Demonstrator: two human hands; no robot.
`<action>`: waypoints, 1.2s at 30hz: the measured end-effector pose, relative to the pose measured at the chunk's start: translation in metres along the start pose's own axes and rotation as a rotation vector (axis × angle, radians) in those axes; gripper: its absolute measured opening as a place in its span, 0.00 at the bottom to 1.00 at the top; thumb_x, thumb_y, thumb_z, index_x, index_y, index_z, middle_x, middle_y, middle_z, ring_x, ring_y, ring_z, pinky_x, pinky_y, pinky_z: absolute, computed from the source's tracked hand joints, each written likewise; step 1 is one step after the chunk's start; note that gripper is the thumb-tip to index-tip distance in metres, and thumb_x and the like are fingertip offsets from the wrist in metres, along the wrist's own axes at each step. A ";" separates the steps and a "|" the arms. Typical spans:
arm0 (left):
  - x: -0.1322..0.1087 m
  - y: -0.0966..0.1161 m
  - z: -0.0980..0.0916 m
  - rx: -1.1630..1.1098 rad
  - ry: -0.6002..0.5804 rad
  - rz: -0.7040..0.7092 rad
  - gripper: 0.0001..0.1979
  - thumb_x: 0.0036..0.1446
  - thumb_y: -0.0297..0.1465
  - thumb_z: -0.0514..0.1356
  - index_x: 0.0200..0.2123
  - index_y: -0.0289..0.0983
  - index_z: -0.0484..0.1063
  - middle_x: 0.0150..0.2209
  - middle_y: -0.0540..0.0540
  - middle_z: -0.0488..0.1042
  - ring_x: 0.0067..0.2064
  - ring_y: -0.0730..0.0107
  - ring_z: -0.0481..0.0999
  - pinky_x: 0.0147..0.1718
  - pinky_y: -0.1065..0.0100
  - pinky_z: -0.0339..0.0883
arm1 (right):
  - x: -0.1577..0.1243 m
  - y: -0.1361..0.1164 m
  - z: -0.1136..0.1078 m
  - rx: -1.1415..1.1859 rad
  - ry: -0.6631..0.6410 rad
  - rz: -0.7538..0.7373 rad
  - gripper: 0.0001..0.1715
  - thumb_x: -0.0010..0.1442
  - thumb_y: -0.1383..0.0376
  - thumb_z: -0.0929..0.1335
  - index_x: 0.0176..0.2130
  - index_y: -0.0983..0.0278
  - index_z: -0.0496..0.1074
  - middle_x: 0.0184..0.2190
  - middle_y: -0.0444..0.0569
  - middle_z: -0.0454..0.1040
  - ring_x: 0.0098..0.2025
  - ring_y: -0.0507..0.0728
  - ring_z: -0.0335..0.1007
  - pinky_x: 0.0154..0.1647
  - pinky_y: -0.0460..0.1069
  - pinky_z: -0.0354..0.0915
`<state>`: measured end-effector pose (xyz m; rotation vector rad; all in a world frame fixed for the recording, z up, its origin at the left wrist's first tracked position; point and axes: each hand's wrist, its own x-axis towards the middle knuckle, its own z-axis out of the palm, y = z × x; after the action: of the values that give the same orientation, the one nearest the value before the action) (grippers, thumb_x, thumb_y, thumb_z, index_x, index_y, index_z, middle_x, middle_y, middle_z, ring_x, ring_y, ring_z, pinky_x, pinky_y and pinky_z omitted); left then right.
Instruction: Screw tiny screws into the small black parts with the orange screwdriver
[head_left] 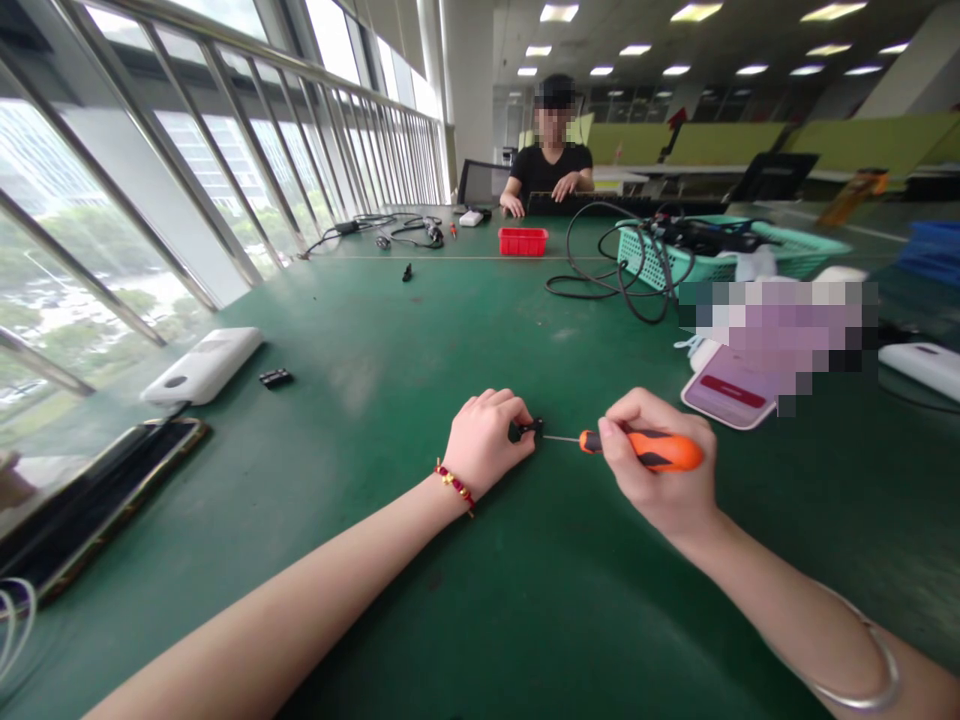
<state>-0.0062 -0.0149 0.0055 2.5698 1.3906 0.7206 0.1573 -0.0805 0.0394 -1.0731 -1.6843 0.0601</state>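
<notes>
My left hand rests low over the green table and pinches a small black part between thumb and fingers. Much of that part is hidden by the fingers, so its exact kind cannot be made out. In my right hand is an orange and black screwdriver, gripped by its handle. The thin metal shaft points left, and its tip meets or nearly meets the right side of the black part. Left of my hands, a small black block lies on the table.
On the green table are a white power bank, a dark phone and a lit phone. Farther back stand a red tray and a teal basket with black cables. A person sits opposite.
</notes>
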 end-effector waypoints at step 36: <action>0.000 0.000 0.001 0.017 0.006 0.007 0.01 0.48 0.29 0.58 0.26 0.38 0.69 0.31 0.50 0.72 0.35 0.68 0.69 0.36 0.67 0.62 | -0.001 -0.001 0.004 0.033 -0.058 0.024 0.13 0.52 0.68 0.68 0.40 0.64 0.66 0.18 0.37 0.61 0.19 0.47 0.58 0.24 0.44 0.61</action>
<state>-0.0060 -0.0148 0.0047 2.5889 1.3963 0.7207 0.1535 -0.0794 0.0375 -1.0763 -1.7167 0.1347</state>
